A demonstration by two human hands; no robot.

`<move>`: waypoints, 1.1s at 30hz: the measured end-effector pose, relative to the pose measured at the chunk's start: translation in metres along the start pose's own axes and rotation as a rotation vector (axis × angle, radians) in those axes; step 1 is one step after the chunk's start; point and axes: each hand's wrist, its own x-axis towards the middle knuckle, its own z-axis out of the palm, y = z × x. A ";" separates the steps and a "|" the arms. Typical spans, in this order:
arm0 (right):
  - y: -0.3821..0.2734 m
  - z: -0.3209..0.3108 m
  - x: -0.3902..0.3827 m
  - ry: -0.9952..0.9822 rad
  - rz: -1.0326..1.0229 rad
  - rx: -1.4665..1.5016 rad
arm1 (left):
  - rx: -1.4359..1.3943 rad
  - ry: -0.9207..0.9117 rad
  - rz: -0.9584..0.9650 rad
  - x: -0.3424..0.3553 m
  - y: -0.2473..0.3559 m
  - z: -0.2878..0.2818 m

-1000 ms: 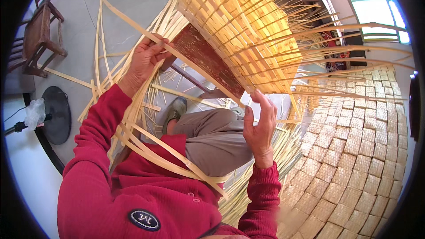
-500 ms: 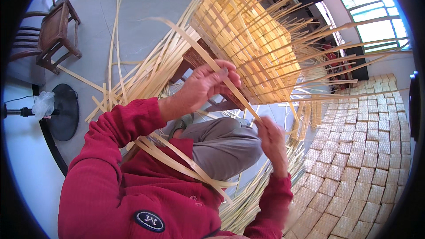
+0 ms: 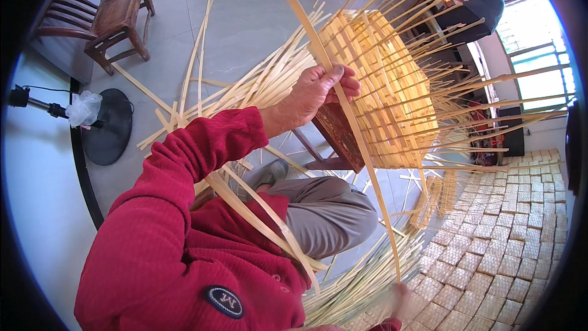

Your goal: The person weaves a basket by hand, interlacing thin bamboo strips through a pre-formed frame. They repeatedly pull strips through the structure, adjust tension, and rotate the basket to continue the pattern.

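- Fingers of the left hand (image 3: 309, 95) found closed in a pinch, thumb pressed over a long strip (image 3: 372, 171), the others bent behind it
- Right hand (image 3: 400, 299) noted well apart from the left, blurred; the lower end of the long strip meets it, but how far its fingers are open, or whether they grip, I cannot tell
- Long strip itself pale and flat, crossing slantwise in front of the left side of a basket (image 3: 392, 98); contact between the two not confirmed from where I stand
- Basket yellow, of open weave, set over a worn red-brown bench (image 3: 337, 135), whose left edge and near corner are exposed
- Unwoven stakes (image 3: 520, 78) project from the basket toward the right
- Loose strips (image 3: 275, 83) heaped beyond the bench's left edge, over the floor (image 3: 162, 12)
- Further pale strips (image 3: 236, 202) lie across a red jacket (image 3: 226, 257)
- Straw-coloured woven pieces (image 3: 490, 245) arranged in rows to the right, thin splints (image 3: 367, 282) alongside their left edge
- Wooden chair (image 3: 119, 15) and round black base (image 3: 107, 141) observed at left
- Second person (image 3: 474, 9), in dark clothing, located near the window (image 3: 536, 49)
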 end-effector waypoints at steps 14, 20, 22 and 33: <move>-0.301 0.050 0.000 0.038 -0.590 0.176 | 0.129 -0.511 -0.232 -0.054 -0.071 0.076; -0.401 0.098 -0.002 -0.208 -0.679 0.325 | 0.245 -0.568 -0.154 -0.073 -0.081 0.100; -0.409 0.099 -0.002 -0.253 -0.571 0.310 | 0.197 -0.513 -0.137 -0.069 -0.080 0.084; -0.448 0.111 0.012 -0.425 -0.423 0.156 | 0.109 0.403 0.098 0.027 0.082 -0.282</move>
